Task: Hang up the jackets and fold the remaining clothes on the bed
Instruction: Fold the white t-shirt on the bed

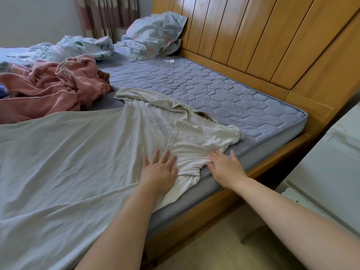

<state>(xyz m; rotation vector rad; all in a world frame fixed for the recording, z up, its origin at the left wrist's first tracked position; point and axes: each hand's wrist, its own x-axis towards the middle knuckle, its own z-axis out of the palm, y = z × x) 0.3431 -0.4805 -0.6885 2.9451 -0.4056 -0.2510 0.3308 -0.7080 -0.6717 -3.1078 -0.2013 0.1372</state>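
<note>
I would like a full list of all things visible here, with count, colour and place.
mattress: one, blue-grey quilted, centre.
headboard: one, wooden, behind the mattress.
T-shirt: one, cream, spread along the near edge.
pink garment: one, crumpled, far left.
pillow: one, pale floral, against the headboard.
bedding: one heap, pale floral, beyond the pink garment.
cabinet: one, white, right of the bed.
left hand: one, flat on the T-shirt.
right hand: one, touching its folded sleeve.

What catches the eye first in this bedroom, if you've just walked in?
The left hand presses flat on a cream T-shirt spread at the mattress's near edge, while the right hand touches the shirt's sleeve. Behind, on the left, sits a crumpled pink garment, and a rumpled pillow leans against the wooden headboard.
</note>
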